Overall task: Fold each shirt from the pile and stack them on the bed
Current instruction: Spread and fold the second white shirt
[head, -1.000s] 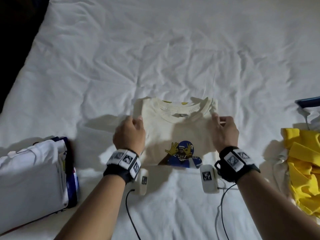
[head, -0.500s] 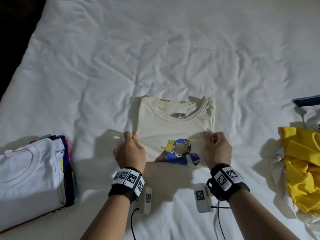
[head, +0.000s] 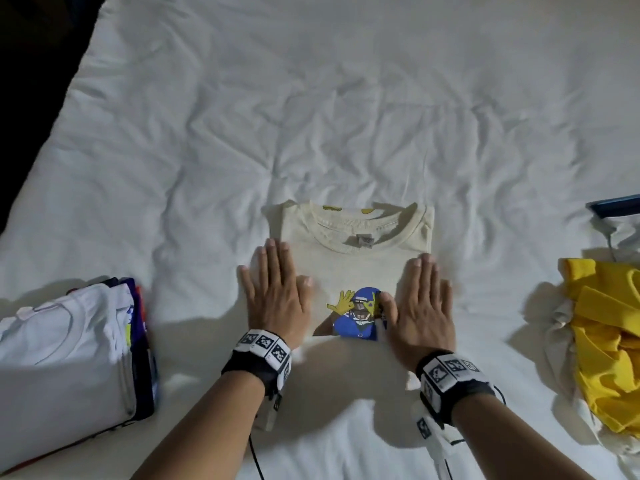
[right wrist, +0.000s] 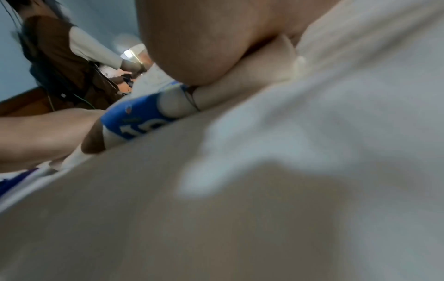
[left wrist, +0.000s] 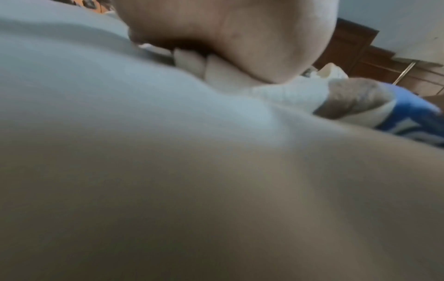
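A folded cream shirt (head: 356,268) with a blue and yellow print lies in the middle of the white bed (head: 311,116), collar away from me. My left hand (head: 273,292) lies flat with straight fingers on the shirt's left edge. My right hand (head: 422,303) lies flat on its right side, thumb beside the print. Both palms press down on the cloth. In the wrist views only the heel of my left hand (left wrist: 240,38) and the heel of my right hand (right wrist: 204,38) show against the shirt's folded edge (right wrist: 144,117); the fingers are hidden there.
A stack of folded shirts (head: 69,358), white on top, sits at the left. A loose pile with a yellow shirt (head: 609,341) lies at the right, with a blue object (head: 616,206) behind it. The bed's left edge (head: 52,109) drops into dark. Another person (right wrist: 60,57) stands beyond.
Both hands let go of the shirt's side edges, which they were pinching, and now lie flat on it. The shirt lies a little nearer to me.
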Available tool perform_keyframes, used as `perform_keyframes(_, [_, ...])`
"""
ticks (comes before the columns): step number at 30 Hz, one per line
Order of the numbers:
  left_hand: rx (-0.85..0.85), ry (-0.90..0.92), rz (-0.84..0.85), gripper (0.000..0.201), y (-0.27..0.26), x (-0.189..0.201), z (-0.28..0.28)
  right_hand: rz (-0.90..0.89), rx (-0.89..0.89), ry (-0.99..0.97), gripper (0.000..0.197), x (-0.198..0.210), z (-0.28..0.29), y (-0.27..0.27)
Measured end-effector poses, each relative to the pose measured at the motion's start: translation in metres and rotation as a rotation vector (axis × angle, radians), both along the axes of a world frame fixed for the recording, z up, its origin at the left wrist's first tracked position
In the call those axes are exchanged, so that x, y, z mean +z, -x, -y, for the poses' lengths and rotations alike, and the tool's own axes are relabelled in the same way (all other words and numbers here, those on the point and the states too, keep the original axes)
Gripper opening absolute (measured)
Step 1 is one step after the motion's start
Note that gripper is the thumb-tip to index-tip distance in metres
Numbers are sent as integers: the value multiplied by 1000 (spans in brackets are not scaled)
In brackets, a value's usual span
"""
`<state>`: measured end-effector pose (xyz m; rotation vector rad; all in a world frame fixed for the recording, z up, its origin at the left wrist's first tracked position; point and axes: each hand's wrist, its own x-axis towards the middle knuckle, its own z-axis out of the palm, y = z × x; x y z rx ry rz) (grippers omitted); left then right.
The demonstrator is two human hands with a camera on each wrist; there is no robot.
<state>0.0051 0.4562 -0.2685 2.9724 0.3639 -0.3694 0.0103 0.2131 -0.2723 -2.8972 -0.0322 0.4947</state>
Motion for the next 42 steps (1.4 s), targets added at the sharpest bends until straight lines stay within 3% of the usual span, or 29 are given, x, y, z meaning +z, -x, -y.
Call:
perform_keyframes(3, [-18, 23, 53, 74, -18, 11, 2, 62, -56, 2, 82, 16, -10, -16])
perform_keyframes(7, [-264, 5, 26, 75, -43, 4, 15, 49, 160, 31, 80, 17, -27, -51])
perform_keyframes(12, [-126, -26, -9, 75, -57, -9, -8, 34, 164, 21, 80, -1, 2, -71])
perform_keyframes(16, [-9, 9, 30, 74, -57, 6, -7, -9, -3, -75, 82, 9, 13, -70])
perform_keyframes(18, [-97, 18, 71, 75, -46, 14, 6, 25, -25, -82, 81, 18, 3, -55])
perform_keyframes(21, [-283, 46, 49, 73, -20, 7, 22, 80, 126, -84, 76, 15, -18, -22])
perform_keyframes(23, [-223, 38, 50, 73, -10, -1, 17, 63, 97, -111, 76, 5, -20, -7])
perform_keyframes(26, [-63, 60, 89, 72, -1, -2, 11, 48, -87, -200, 77, 0, -11, 2])
perform_keyframes(29, [82, 103, 192, 59, 9, 8, 14, 94, -236, -338, 68, 8, -6, 9])
perform_keyframes(31, [193, 267, 244, 43, 14, 13, 18, 119, -313, -453, 55, 15, -6, 16])
perform_keyframes(33, [288, 454, 256, 32, 16, 13, 19, -4, -446, -554, 46, 26, -7, 18])
perform_keyframes(37, [424, 727, 227, 24, 12, 25, 14, -49, -546, -674, 42, 37, -3, 13])
perform_keyframes(42, [446, 753, 218, 25, 16, 65, 0, -53, -574, -731, 41, 73, -8, 14])
